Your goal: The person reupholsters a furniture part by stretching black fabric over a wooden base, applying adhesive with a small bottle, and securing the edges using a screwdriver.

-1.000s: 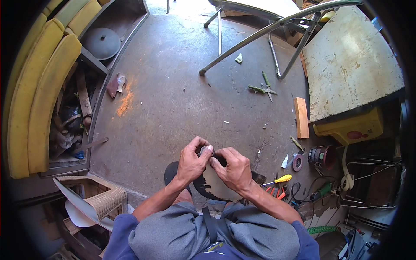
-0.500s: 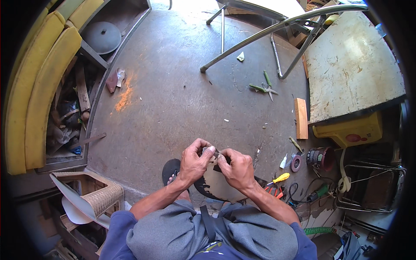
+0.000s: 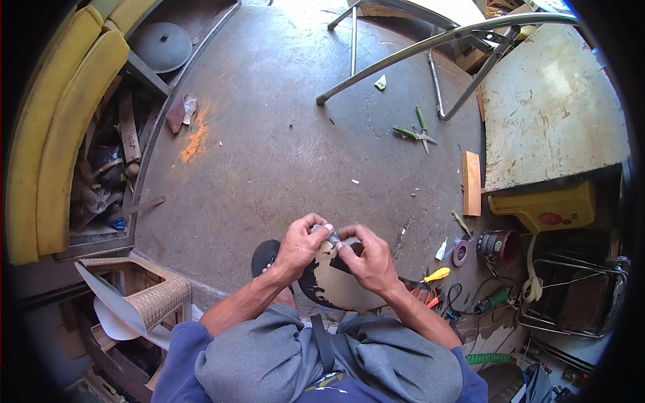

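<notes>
In front of my lap, my left hand (image 3: pixel 299 247) and my right hand (image 3: pixel 369 260) meet with bent fingers and thumbs close together. A small bluish-grey piece (image 3: pixel 334 237) shows between the thumbs. My left hand pinches it, and the right thumb and fingers close on its other end; its kind is too small to tell. Just below the hands lies a rounded beige panel (image 3: pixel 342 290) with ragged black patches along its left edge. A dark sandal (image 3: pixel 264 255) on a foot shows left of it.
Green-handled snips (image 3: pixel 420 133), a wooden block (image 3: pixel 471 183), a yellow screwdriver (image 3: pixel 437 274), a small white bottle (image 3: pixel 441 250) and a grinding disc (image 3: pixel 461 253) lie rightward. A metal chair frame (image 3: pixel 376 66) stands ahead. Yellow pads (image 3: pixel 60 154) and a woven-look frame (image 3: pixel 148 295) are left.
The view has shifted slightly, so floor things sit a little further right. Between my fingertips, the bluish-grey piece shows more plainly, and my right fingers have shifted and look blurred.
</notes>
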`<state>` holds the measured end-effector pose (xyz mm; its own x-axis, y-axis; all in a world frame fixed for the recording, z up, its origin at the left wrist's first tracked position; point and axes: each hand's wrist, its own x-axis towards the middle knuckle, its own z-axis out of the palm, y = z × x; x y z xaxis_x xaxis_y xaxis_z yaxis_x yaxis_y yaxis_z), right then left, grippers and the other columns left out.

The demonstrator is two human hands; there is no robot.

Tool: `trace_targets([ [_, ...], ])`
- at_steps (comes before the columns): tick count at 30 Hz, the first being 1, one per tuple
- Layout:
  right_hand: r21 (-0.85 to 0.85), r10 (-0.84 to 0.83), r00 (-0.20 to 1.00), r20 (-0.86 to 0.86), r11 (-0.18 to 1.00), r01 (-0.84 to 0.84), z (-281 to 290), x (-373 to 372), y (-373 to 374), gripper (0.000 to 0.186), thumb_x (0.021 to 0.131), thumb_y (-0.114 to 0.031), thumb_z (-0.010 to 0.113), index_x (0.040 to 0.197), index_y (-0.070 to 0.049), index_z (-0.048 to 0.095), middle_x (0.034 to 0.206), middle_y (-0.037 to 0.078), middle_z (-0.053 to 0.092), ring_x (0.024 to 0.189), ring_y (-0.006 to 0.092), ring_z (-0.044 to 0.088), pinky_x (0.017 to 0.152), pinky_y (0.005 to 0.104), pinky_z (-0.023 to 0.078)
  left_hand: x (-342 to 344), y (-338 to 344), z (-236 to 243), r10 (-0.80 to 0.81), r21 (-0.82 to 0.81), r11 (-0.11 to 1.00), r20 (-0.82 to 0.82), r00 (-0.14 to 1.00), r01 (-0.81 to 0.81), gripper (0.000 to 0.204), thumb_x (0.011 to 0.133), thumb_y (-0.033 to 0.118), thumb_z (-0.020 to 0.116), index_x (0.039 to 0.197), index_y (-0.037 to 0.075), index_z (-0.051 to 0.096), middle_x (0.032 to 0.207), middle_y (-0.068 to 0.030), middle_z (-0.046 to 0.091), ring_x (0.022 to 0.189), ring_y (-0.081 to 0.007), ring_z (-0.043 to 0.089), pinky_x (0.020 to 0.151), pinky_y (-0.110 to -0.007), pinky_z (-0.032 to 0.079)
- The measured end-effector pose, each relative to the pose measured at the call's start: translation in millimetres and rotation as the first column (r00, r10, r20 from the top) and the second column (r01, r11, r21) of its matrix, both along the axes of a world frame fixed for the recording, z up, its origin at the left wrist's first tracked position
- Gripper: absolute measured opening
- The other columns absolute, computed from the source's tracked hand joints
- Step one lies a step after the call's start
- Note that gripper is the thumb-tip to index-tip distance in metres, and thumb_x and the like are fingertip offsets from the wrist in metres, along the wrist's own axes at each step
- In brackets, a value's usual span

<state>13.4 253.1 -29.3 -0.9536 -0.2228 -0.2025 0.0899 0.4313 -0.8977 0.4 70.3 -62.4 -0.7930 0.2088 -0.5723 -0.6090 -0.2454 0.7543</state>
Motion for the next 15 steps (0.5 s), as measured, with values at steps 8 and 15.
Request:
trace_targets([
  [8, 0.395, 0.376, 0.841, -0.389, 0.893, -0.217, 6, 0, 1, 0.023, 0.090, -0.007, 0.071, 0.111, -0.003, 0.064, 0.101, 0.014, 0.066, 0.085, 0.0328, 0.072, 0.070, 0.0414, 0.061, 3, 4, -13, 0.008, -0.136, 0.991, -0.019, 1.000, -0.011, 0.016, 0.095, 0.018, 0.068, 0.098, 0.002, 0.065, 0.081, -0.0004, 0.063, 0.070, -0.0058, 0.055, 0.062, -0.024, 0.045],
  [15, 0.366, 0.443, 0.861, -0.250, 0.866, -0.340, 21, -19, 9, 0.017, 0.088, -0.007, 0.073, 0.103, -0.003, 0.067, 0.095, 0.015, 0.067, 0.083, 0.0358, 0.070, 0.071, 0.0439, 0.059, 6, 4, -9, -0.020, -0.185, 0.983, -0.046, 0.999, 0.011, 0.017, 0.096, 0.018, 0.069, 0.098, 0.001, 0.065, 0.080, -0.0006, 0.063, 0.071, -0.0062, 0.055, 0.062, -0.025, 0.045],
])
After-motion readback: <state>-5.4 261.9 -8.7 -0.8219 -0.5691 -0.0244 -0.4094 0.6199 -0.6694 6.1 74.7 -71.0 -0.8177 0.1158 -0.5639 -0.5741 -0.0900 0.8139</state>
